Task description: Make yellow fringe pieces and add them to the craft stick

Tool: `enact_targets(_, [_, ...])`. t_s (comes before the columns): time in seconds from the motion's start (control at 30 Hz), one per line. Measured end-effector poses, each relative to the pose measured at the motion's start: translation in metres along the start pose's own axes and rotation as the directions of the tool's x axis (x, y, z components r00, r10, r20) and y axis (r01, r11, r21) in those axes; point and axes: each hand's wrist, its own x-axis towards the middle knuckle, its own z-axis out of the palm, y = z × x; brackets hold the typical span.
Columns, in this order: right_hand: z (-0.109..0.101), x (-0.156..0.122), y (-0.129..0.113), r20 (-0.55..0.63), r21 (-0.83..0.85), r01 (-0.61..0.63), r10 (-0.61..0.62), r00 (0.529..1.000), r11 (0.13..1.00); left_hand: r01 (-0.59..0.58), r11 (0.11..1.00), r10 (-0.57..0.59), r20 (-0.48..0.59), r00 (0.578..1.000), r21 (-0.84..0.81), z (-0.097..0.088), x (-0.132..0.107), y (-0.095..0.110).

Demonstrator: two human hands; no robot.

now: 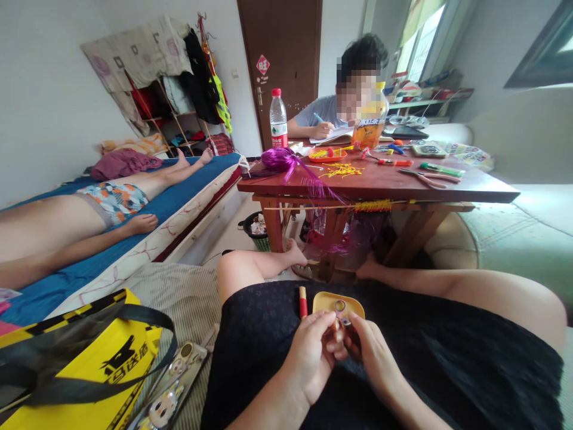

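Evidently the work is partway along. At nine o'clock from our hands, a yellow-and-black carrier bag [85, 382] sits beside a clear case with a cartoon figure [161, 409], neither in use. Toward eleven o'clock, on the wooden table [487, 192], we see purple strands [277, 160] gathered in a bunch, their loose ends trailing over the edge; we would judge these as largely unworked stock.

Between ten and eleven, a red-and-tan tube [303, 301] lies on our lap, just beside our left hand [308, 352]. Our hands are together, thumbs and fingertips meeting at a small ring-handled piece [340, 306] — perhaps little scissors — which shows against the yellow tray [360, 306] on our lap, at twelve. Whether the fingers grip it or something tinier, we cannot tell.

Farther out at twelve, an orange dish [328, 156] holds yellow bits, and more yellow snippets [342, 171] lie loose — prepared, it seems, but not yet used. At one o'clock, just below the table edge, a thin stick carries yellow tufts [373, 206] along one stretch only, so that part looks done and the remainder bare. Our right hand [373, 346] closes in from four o'clock; pliers [425, 178] lie idle at one.
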Motion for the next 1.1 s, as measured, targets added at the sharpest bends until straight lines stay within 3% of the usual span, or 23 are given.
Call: enact_targets(1.1, [-0.001,0.0009,-0.0001,0.06,-0.005,0.005,-0.005,0.998,1.0,0.006,1.0,-0.006,-0.007,1.0,0.002,0.0009,0.0009,0.0004])
